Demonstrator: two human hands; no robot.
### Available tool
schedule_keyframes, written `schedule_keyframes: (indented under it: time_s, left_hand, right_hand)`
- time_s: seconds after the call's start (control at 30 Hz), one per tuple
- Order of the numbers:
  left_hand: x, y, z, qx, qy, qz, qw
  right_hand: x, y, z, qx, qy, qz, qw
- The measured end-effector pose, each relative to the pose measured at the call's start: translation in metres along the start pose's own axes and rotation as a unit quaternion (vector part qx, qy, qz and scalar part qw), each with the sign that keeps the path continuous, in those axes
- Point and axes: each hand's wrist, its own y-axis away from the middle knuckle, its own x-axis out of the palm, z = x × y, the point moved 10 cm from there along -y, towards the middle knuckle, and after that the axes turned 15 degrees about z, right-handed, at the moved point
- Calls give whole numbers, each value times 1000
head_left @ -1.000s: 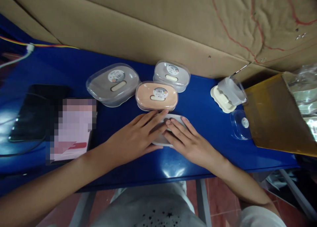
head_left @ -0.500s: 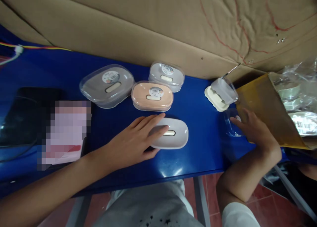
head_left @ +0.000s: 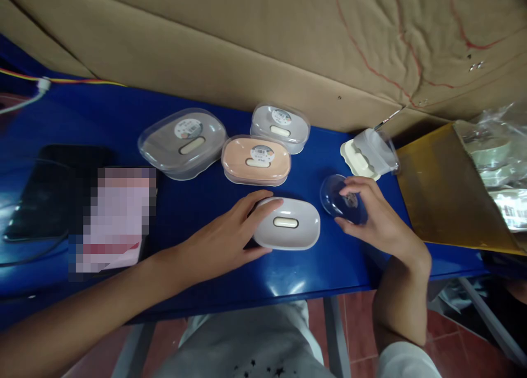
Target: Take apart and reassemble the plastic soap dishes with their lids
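Observation:
My left hand [head_left: 242, 229] is wrapped round the left end of a light grey oval soap dish [head_left: 302, 234], which has a cream bar in its middle. To the right, my right hand [head_left: 368, 210] grips a clear plastic lid [head_left: 335, 199] with a round sticker, thumb and fingers on its edges. The lid is apart from the dish, tilted just above or on the table. Behind the dish sits a peach soap dish [head_left: 239, 164] under a clear lid. Two grey covered dishes, a larger one [head_left: 164, 147] and a smaller one [head_left: 259, 122], stand farther back.
A cream scalloped piece [head_left: 349, 158] and a translucent holder [head_left: 373, 150] lie at the back right. Beside them a cardboard box [head_left: 436, 191] holds several wrapped items. A phone [head_left: 119, 213] and a black object [head_left: 45, 202] rest at left on the blue table [head_left: 197, 295].
My right hand has carried the clear lid leftward from beside the box toward the grey dish. My left hand's fingers now curl round the dish's end.

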Motion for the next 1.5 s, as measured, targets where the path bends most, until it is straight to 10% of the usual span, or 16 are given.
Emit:
schedule_keyframes:
  time_s: [0.27,0.97,1.13,1.37,1.5]
  left_hand:
    - [5,-2,1,-2,33,2,999]
    - [7,-3,2,15,49,11,999]
    - [8,-1,1,8,46,9,999]
    - [5,1,-6,13,-31,-13,999]
    - [6,0,-9,17,-67,-16,997]
  right_hand:
    - [43,-22,108,-228,42,13,973]
    - [59,-22,124,-244,177,-27,953]
    - [53,-15,104,-202,169,-22,964]
    - [9,-17,14,21,149,-142,978]
    - [-17,-45,-3,-12,65,-176,982]
